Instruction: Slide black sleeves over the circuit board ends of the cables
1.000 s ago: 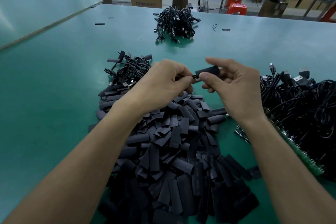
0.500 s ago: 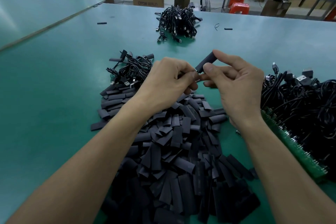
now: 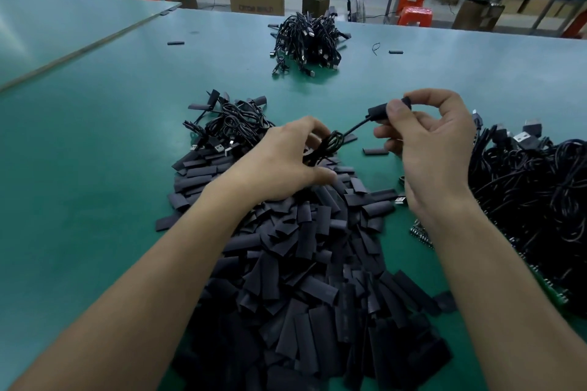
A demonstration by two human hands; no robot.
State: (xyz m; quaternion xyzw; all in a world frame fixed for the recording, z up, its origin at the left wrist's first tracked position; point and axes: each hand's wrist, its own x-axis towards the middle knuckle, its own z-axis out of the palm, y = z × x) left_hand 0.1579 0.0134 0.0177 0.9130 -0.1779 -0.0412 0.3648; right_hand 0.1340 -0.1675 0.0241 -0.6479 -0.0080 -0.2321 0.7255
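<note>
R hand (image 3: 428,149) has the sleeve (image 3: 378,113) pinched btw thumb and forefinger, up off the table (image 3: 95,136), just past the far edge of the sleeve pile (image 3: 301,263). Its other fingers are loosely curled. Sleeve looks to be on the board end already. No board showing at either end, so prob fully over, but can't tell for sure. The cable (image 3: 330,144) runs out of the sleeve's left end and down to the L hand (image 3: 286,162), which grips the coiled part w/ fingers curled round it, right above the pile.

Handling, imo: sleeve is thin soft tubing, weighs nothing, and squashes flat if you pinch hard. So hold it by the sides w/ light pressure or it'll bind on the board. Looks smooth, prob a bit slippery. The board inside is the stiff + fragile bit, esp where the wire joins, so no yanking. Take the cable close to the sleeve, not back on the coil. The wire's floppy and would just buckle if pushed.

Cable heap (image 3: 540,184) on the right, a bundle (image 3: 305,38) at the far side, a smaller lot (image 3: 228,124) left of the hands.
</note>
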